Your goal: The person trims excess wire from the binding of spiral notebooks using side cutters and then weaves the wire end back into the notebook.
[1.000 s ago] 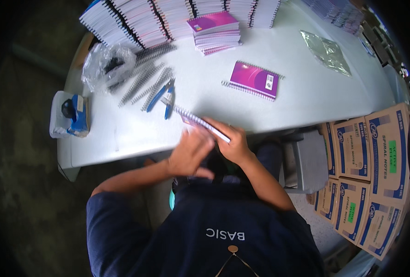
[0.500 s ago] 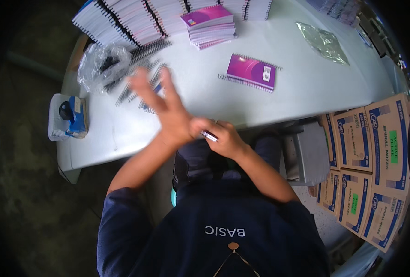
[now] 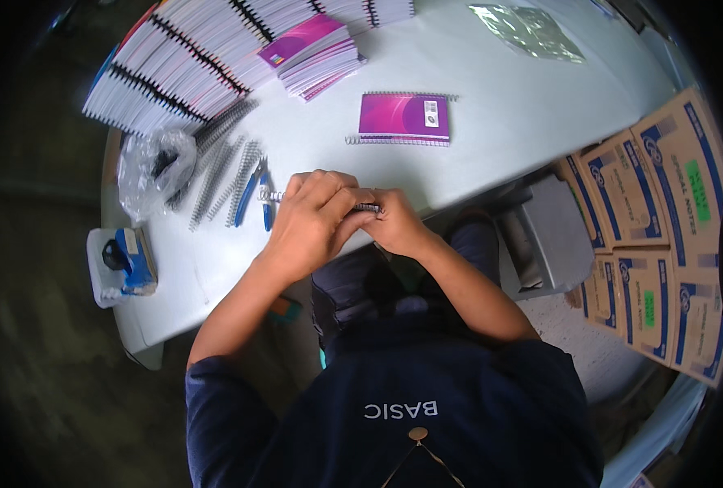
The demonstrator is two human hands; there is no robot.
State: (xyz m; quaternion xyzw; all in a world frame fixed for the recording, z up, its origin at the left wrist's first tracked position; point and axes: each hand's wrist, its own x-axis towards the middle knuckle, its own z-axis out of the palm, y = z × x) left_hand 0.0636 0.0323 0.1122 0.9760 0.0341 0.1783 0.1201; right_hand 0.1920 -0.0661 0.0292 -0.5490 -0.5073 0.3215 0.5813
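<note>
The setting is a small bookbinding or stationery assembly workshop. A white table (image 3: 491, 122) carries a fanned row of unbound white page blocks with black spiral edges (image 3: 190, 65), a stack of purple-covered notebooks (image 3: 312, 53), one finished purple spiral-bound notebook (image 3: 404, 116), loose metal binding coils (image 3: 219, 167), blue-handled pliers (image 3: 255, 191) and a clear plastic bag (image 3: 154, 171). Printed brown cardboard shipping cartons (image 3: 662, 228) stand stacked just beside the table on the person's right.
</note>
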